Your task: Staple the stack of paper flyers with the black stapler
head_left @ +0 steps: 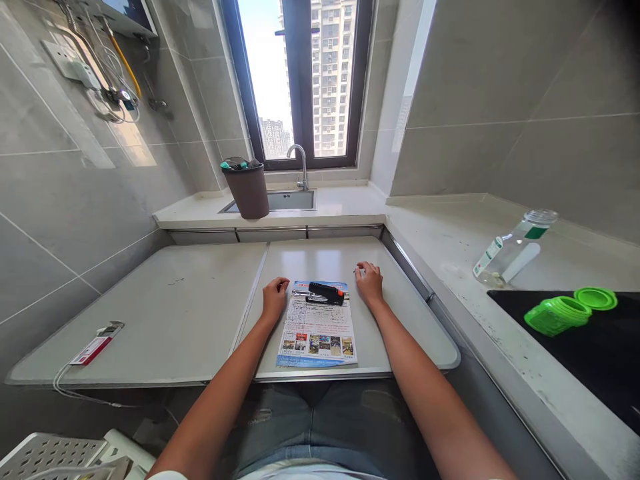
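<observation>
A printed leaflet (320, 327) with blue edges and small photos lies on the white folding table in front of me. On its upper part rests a black stapler (326, 293) with orange-red at its right end and a metal part toward the left. Just left of the leaflet, my left hand (275, 298) rests on the table, fingers curled together and nothing visible in them. To the right of the leaflet is my right hand (370, 283), its fingers loosely bent and a little apart. Neither hand touches the stapler.
A power bank (97, 343) with a white cable lies on the table's left side. Beyond, a brown bin (247, 192) stands by the sink (293, 200). On the right counter are a clear bottle (515, 250) and an open green container (557, 316) on a black cooktop.
</observation>
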`<state>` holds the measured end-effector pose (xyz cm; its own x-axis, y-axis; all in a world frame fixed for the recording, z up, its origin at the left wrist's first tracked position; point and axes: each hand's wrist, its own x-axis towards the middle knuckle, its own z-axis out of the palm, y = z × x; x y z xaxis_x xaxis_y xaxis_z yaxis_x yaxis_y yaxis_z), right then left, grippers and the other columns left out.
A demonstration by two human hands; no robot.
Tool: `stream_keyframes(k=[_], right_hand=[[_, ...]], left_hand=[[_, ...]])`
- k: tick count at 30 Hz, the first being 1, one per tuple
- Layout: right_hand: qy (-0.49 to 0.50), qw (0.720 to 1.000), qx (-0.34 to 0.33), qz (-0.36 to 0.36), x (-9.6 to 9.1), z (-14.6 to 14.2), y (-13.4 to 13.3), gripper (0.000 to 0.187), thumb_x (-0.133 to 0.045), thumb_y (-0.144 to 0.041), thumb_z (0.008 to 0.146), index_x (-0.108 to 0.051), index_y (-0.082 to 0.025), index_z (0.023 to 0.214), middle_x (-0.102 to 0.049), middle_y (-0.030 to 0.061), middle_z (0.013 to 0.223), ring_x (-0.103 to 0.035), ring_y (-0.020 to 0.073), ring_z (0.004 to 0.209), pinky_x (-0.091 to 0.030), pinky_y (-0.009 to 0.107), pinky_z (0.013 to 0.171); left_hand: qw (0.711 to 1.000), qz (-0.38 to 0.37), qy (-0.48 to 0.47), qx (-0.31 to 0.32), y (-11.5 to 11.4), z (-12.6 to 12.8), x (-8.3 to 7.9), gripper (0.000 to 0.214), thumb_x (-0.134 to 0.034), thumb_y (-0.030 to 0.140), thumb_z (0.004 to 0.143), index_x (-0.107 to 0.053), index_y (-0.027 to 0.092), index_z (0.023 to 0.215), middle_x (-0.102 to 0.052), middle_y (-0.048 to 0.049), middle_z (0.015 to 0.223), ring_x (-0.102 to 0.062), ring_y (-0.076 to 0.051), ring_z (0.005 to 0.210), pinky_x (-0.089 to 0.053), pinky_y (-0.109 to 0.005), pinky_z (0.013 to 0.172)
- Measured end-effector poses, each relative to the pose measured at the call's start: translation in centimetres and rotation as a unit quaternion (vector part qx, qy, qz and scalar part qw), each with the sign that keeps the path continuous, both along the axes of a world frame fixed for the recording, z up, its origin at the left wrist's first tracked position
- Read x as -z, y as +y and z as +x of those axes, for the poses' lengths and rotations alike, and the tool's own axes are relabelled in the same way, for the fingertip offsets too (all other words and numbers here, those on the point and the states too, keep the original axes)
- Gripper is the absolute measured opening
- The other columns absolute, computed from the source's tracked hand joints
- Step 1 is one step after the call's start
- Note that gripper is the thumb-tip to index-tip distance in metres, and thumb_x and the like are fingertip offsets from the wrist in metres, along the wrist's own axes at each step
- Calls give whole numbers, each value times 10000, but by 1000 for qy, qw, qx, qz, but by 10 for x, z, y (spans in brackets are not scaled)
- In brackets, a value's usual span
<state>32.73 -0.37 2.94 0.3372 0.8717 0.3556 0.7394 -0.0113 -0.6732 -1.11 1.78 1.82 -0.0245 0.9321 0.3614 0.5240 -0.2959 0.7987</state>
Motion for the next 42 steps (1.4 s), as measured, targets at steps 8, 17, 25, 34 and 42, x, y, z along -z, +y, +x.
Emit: stream_keyframes(k=[8,17,25,34,42], right_hand=[[55,936,-334,93,-1,-40,-13,364,-647,-493,1030,-710,-242,1285,-701,124,1290,-654,262,1048,-557,426,972],[-42,913,-403,49,8,-54,-11,398,-810,-305,915,-705,-220,1289,-729,88,1218,-694,275,1099,-534,432,1023],[-56,911,-404,52,8,-51,-7,344,-805,-314,912,-732,-193,1226,-777,86,1150,-712,260,1021,-531,387,935],[-59,913,-401,50,15,-48,2,359,-803,-356,911,-739,-212,1234,-799,87,1162,-720,264,1021,-541,384,932],[-67,912,-401,45,16,-48,4,388,-807,-320,899,-730,-211,1264,-807,85,1188,-729,260,1026,-544,384,941]], left_hand=[[992,5,-111,60,6,-5,-1,371,-854,519,714,-800,215,919,-777,-59,800,-732,-239,757,-619,-404,806],[977,56,-84,189,-5,8,-15,277,-846,494,763,-855,248,889,-830,-80,963,-758,-238,811,-628,-404,822],[976,86,-46,194,-1,8,-12,237,-785,444,829,-855,235,919,-834,-79,943,-735,-240,840,-590,-390,816],[969,110,17,221,1,8,-6,154,-760,214,889,-843,211,1019,-830,-41,969,-724,-184,835,-580,-339,860],[956,145,67,247,4,10,-7,174,-697,168,994,-856,230,1025,-825,-70,1044,-713,-247,1045,-547,-387,971]])
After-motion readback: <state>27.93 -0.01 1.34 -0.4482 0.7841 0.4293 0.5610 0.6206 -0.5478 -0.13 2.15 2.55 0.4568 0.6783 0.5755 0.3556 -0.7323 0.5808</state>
